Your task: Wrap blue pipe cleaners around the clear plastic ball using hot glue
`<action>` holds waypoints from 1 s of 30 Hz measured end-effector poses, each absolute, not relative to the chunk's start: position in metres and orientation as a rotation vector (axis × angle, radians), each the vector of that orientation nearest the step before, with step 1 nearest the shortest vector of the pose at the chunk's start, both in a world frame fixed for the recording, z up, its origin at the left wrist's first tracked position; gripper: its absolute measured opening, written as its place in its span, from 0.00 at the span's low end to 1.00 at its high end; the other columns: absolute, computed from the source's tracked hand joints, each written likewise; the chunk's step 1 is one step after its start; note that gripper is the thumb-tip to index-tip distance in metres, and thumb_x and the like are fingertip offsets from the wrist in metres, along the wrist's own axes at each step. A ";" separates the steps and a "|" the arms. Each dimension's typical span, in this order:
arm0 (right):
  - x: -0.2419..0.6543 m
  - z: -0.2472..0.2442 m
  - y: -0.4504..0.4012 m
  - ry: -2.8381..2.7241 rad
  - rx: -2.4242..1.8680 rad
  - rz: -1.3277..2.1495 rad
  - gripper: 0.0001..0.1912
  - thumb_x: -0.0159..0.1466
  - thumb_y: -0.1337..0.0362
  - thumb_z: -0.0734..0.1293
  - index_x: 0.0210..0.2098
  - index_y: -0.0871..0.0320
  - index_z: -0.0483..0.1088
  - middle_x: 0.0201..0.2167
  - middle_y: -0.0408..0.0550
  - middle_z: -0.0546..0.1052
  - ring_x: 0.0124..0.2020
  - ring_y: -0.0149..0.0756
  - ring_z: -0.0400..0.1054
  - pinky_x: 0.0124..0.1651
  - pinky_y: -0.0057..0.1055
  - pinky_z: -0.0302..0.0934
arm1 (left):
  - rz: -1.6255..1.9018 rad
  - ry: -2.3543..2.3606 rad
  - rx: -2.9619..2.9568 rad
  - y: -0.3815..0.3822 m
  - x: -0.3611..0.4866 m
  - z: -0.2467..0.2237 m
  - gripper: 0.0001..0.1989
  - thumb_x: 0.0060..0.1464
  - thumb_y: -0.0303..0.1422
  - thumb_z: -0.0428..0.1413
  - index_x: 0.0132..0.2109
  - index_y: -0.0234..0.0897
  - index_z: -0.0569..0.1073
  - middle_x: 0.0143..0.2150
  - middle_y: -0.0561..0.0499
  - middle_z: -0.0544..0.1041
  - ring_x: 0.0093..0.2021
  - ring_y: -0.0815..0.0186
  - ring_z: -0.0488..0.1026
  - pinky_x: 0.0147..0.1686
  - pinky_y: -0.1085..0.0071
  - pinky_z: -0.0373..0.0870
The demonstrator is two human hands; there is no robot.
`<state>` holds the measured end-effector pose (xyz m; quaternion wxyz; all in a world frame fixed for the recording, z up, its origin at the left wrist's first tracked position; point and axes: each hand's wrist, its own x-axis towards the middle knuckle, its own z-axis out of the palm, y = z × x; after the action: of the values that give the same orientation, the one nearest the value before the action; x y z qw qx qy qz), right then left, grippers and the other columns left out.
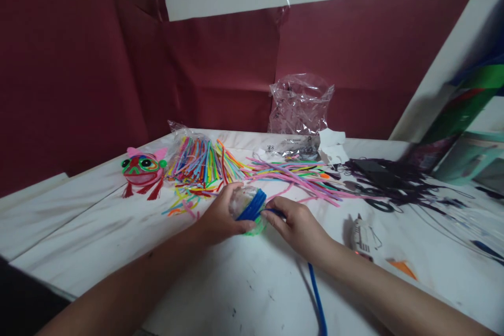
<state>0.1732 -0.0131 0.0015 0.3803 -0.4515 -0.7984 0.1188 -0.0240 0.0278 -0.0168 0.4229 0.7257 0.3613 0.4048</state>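
Observation:
My left hand (225,213) is closed around a small clear rounded piece (238,200), whose kind I cannot make out. Bands of blue pipe cleaner (252,207) wrap across it, and some green (258,229) shows at its lower edge. At the right side of this piece, my right hand (292,219) pinches a blue pipe cleaner (317,294) between thumb and fingers. The strand's long free end hangs below the right wrist toward the table's near edge.
Bundled coloured pipe cleaners (200,160) lie behind my hands, with loose pink ones (303,181) to their right. A pink animal-face craft (144,170) sits at the left. On the right are a glue gun (360,236), scissors (380,205) and dark strands (409,186).

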 end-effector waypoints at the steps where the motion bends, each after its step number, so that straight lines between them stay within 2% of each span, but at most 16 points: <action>1: 0.173 0.002 -0.013 -2.032 -1.149 0.304 0.07 0.63 0.64 0.62 0.29 0.57 0.67 0.24 0.45 0.75 0.25 0.34 0.67 0.28 0.28 0.59 | 1.007 0.900 1.815 0.028 -0.025 -0.016 0.45 0.33 0.37 0.67 0.58 0.35 0.56 0.56 0.38 0.66 0.53 0.50 0.67 0.51 0.58 0.64; 4: 0.174 0.002 -0.013 -2.007 -1.140 0.317 0.06 0.62 0.64 0.62 0.28 0.57 0.66 0.24 0.45 0.74 0.25 0.34 0.66 0.27 0.27 0.59 | 0.997 0.895 1.834 0.027 -0.026 -0.016 0.45 0.32 0.36 0.67 0.58 0.36 0.56 0.56 0.39 0.66 0.54 0.50 0.66 0.50 0.58 0.64; 9: 0.173 0.001 -0.014 -1.994 -1.138 0.331 0.05 0.61 0.65 0.63 0.29 0.57 0.67 0.25 0.46 0.75 0.25 0.34 0.67 0.29 0.28 0.60 | 0.998 0.929 1.825 0.027 -0.025 -0.015 0.44 0.33 0.39 0.66 0.58 0.36 0.56 0.53 0.40 0.67 0.50 0.52 0.69 0.48 0.59 0.66; 13: 0.172 0.001 -0.014 -1.986 -1.138 0.341 0.05 0.61 0.65 0.63 0.27 0.56 0.67 0.24 0.44 0.75 0.25 0.34 0.68 0.28 0.27 0.60 | 1.022 0.897 1.801 0.027 -0.025 -0.015 0.44 0.32 0.39 0.67 0.56 0.35 0.57 0.53 0.39 0.67 0.52 0.50 0.67 0.49 0.58 0.64; 18: 0.174 0.002 -0.015 -1.959 -1.130 0.431 0.04 0.60 0.66 0.63 0.29 0.57 0.67 0.25 0.45 0.75 0.26 0.34 0.68 0.30 0.28 0.61 | 0.972 0.883 1.771 0.026 -0.026 -0.011 0.45 0.31 0.41 0.67 0.56 0.38 0.56 0.52 0.42 0.67 0.48 0.54 0.69 0.45 0.62 0.66; 30: 0.177 0.003 -0.014 -1.933 -1.165 0.526 0.07 0.60 0.64 0.63 0.26 0.57 0.65 0.23 0.44 0.72 0.25 0.34 0.64 0.29 0.28 0.58 | 0.915 0.846 1.832 0.028 -0.031 -0.010 0.44 0.31 0.41 0.67 0.55 0.39 0.57 0.52 0.43 0.67 0.47 0.54 0.69 0.44 0.62 0.65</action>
<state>0.1765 -0.0141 0.0028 0.4004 -0.4607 -0.7643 0.2080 -0.0306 0.0277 -0.0101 0.4465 0.7399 0.3415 0.3695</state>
